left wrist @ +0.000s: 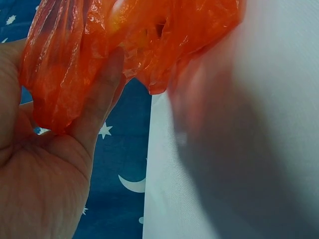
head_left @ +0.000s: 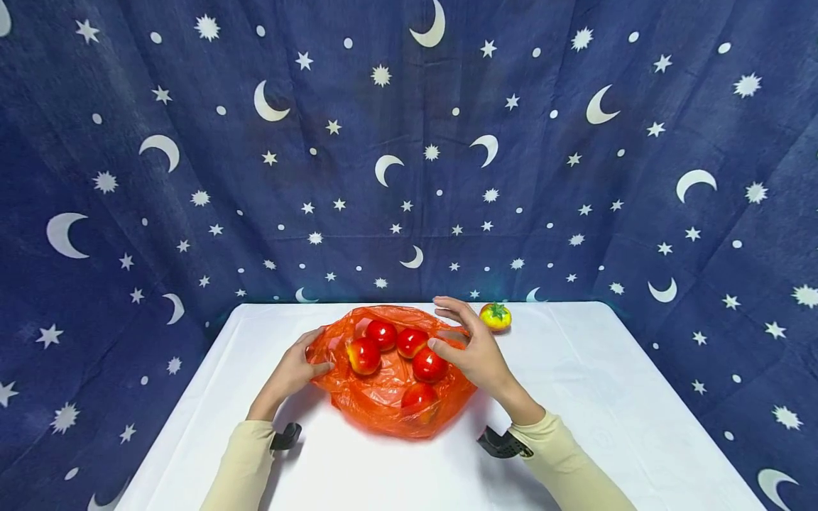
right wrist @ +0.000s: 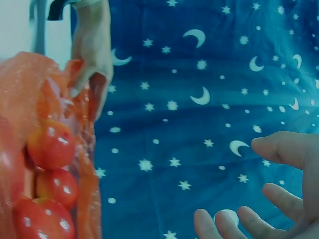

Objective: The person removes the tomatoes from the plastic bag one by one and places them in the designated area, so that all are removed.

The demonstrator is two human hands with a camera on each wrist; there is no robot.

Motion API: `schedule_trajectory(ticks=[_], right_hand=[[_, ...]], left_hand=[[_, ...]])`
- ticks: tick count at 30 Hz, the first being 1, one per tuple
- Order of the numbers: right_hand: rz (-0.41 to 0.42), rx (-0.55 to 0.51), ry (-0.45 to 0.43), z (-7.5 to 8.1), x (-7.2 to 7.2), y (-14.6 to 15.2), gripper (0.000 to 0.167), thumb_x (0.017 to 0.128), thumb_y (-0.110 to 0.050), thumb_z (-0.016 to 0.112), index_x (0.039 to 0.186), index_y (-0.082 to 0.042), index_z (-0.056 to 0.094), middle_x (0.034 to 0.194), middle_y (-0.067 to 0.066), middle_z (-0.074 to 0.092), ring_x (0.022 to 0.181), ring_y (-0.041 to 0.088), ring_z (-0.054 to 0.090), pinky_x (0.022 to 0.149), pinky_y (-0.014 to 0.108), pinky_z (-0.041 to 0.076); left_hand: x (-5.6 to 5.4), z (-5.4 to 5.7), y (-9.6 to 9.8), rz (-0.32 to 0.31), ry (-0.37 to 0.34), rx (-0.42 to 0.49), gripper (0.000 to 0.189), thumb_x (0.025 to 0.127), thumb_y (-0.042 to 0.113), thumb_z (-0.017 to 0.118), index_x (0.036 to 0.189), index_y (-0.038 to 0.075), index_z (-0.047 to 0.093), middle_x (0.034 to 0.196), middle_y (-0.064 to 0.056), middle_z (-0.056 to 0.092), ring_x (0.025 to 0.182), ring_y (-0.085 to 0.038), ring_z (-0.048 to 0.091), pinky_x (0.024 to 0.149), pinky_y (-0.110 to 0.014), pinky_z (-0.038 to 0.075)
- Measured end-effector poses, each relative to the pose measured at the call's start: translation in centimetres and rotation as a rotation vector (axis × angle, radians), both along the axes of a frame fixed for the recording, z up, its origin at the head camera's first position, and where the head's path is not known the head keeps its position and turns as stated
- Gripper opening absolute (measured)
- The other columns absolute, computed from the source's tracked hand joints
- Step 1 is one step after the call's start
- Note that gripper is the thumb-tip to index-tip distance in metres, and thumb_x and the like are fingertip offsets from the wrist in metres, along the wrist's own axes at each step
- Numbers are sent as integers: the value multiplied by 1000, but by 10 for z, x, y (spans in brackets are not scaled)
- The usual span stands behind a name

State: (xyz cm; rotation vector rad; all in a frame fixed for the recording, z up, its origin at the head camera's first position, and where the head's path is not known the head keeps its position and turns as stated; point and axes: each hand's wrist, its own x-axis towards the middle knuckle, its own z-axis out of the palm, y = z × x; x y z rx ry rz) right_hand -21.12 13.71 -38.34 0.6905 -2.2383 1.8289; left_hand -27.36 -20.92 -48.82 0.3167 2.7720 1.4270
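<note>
An orange translucent plastic bag (head_left: 358, 401) lies spread with its mouth facing up. Several glossy red round fruits with yellow patches, such as one red fruit (head_left: 364, 356), show inside it. My left hand (head_left: 295, 367) pinches the bag's left edge between thumb and fingers; in the left wrist view the film bunches within that hand (left wrist: 47, 179). Over the bag's right rim, my right hand (head_left: 478, 358) has its fingers spread and loosely bent. Nothing lies between those fingers in the right wrist view, where the right hand (right wrist: 279, 199) is apart from the bag.
A red-and-yellow tomato-like fruit (head_left: 495, 317) with a green leafy top sits at the back of the white table (head_left: 626, 411), beyond my right hand. Dark blue cloth (head_left: 409, 206) with moons and stars hangs behind the table and along both sides.
</note>
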Motion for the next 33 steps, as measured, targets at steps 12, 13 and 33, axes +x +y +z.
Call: schedule_trajectory(ticks=[12, 13, 33], right_hand=[[63, 208, -138, -33, -7, -18, 51, 83, -16, 76, 131, -17, 58, 130, 6, 62, 117, 30, 63, 97, 46, 55], [67, 217, -136, -36, -8, -18, 51, 83, -16, 76, 130, -16, 58, 129, 6, 62, 117, 31, 63, 96, 47, 55], [-5, 573, -106, -75, -7, -19, 40, 86, -32, 73, 120, -12, 66, 117, 11, 69, 105, 26, 64, 92, 47, 54]], left_hand=[[-1, -1, -1, 2, -18, -4, 80, 82, 10, 75, 151, 5, 36, 156, -19, 35, 143, -41, 33, 120, -58, 24], [-1, -1, -2, 2, -19, -4, 80, 82, 10, 75, 151, 6, 36, 156, -19, 35, 144, -41, 33, 120, -58, 24], [0, -3, -2, 11, -54, -10, 81, 82, 12, 76, 152, 7, 35, 156, -19, 35, 144, -42, 33, 119, -60, 23]])
